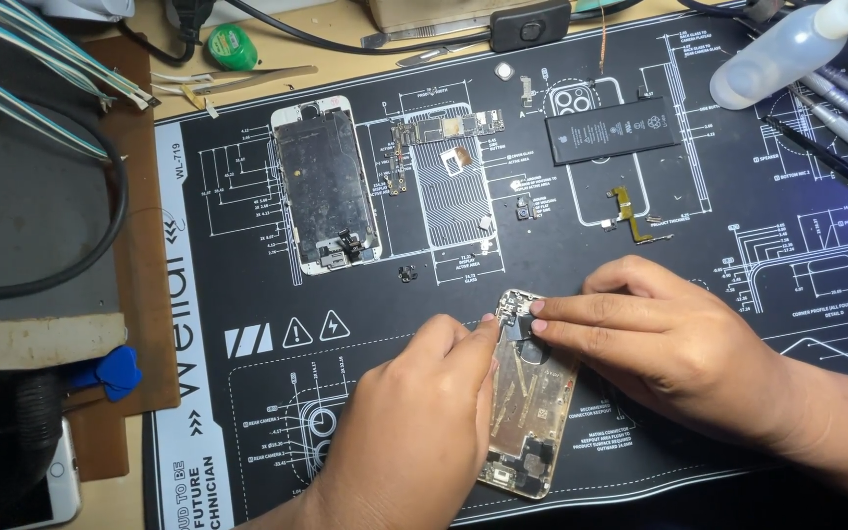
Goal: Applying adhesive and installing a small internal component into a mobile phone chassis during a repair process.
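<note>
A black repair mat [640,245] printed with white phone outlines, measurement lines and warning triangles covers most of the wooden surface [164,88]; a white strip with dark lettering runs down its 9 o'clock edge. Off the mat at 9 o'clock sits a grey pad [22,206] crossed by a black cable [100,245], with a blue plastic pick [110,371] below it and the corner of a white phone [51,491] at 7 o'clock.

At 6 o'clock on the mat lies an opened gold phone housing [532,412], its inside facing up. The left hand [414,432] rests along the housing's left edge, fingers curled against it and steadying it. The right hand [669,344] comes in from 3 o'clock, fingertips [539,316] pressed on the small parts at the housing's top end; whether they pinch anything I cannot tell.

At 11 o'clock lies a detached screen assembly [326,186], white-rimmed, back side up. Just beside it toward 12 o'clock is a logic board [434,132], and at 1 o'clock a black rectangular battery [612,131] with a white label. Below the battery lies a small orange flex cable [630,211]. At 2 o'clock a clear squeeze bottle [787,54] lies tilted, next to a row of screwdrivers [841,108]. A green round tape roll [233,47] and tweezers [247,79] sit near 11 o'clock, off the mat
</note>
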